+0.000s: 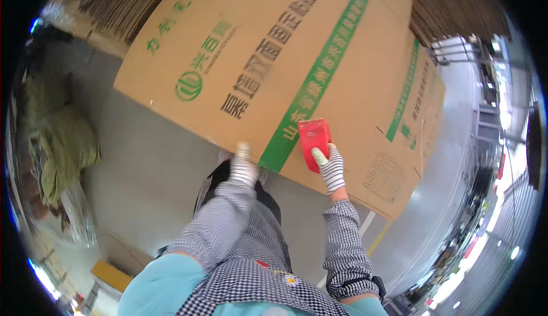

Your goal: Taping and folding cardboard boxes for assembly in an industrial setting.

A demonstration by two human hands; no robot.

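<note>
A large brown cardboard box with green and black printing spreads out before me, its near edge slanting down to the right. My right hand, in a striped glove, is closed around a red tape dispenser. The dispenser is over the near part of the box, beside a printed green stripe. At the box's near edge, left of that stripe, is my left hand, also gloved. Motion smears its fingers, so I cannot tell whether they grip the edge.
Stacked flat cardboard sheets stand beyond the box at the far left, with another cardboard stack at the far right. An olive-green sack and clear plastic lie on the left floor. A yellow line marks the floor at right.
</note>
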